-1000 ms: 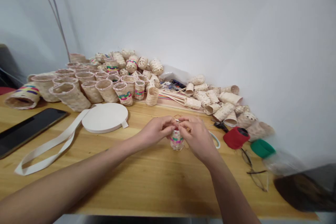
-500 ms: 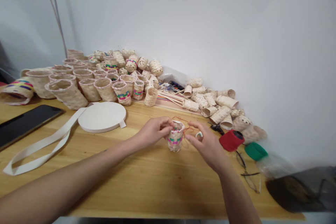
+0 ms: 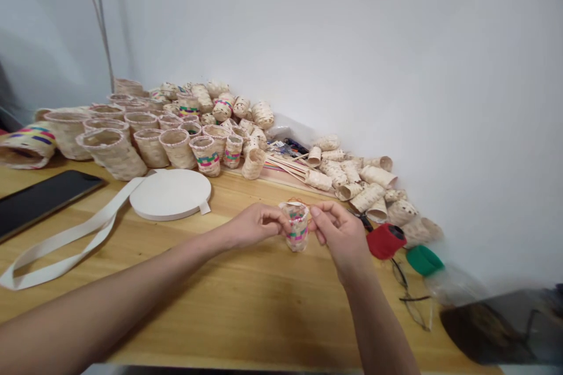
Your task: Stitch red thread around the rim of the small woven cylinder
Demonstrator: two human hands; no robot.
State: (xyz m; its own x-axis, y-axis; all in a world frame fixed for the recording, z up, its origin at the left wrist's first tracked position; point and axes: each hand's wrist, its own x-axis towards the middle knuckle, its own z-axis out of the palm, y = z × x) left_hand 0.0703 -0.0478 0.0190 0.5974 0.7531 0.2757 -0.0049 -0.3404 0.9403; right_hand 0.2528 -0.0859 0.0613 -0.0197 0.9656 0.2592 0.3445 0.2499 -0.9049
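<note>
A small woven basket (image 3: 297,238) with green and pink bands stands on the table before me, tilted slightly. My left hand (image 3: 263,225) grips it at the left side near the rim, fingers bent and closed. Fine orange-red thread (image 3: 299,201) loops around the basket's rim and runs toward my right hand (image 3: 336,233). The fingers of that hand are pinched together on the thread at the right edge of the rim. Whether a needle is between those fingertips is too small to tell.
Finished-looking woven baskets (image 3: 176,149) crowd the back left, and unrimmed ones (image 3: 369,193) lie at right. A white tape roll (image 3: 170,193), phone (image 3: 46,202), red thread spool (image 3: 386,241), green ring-shaped roll (image 3: 424,260) and eyeglasses (image 3: 413,300) surround my hands.
My right hand has moved left to the basket's rim, and its spread fingers have closed in a pinch. The basket has turned and tilted a little; my left hand has dropped slightly lower.
</note>
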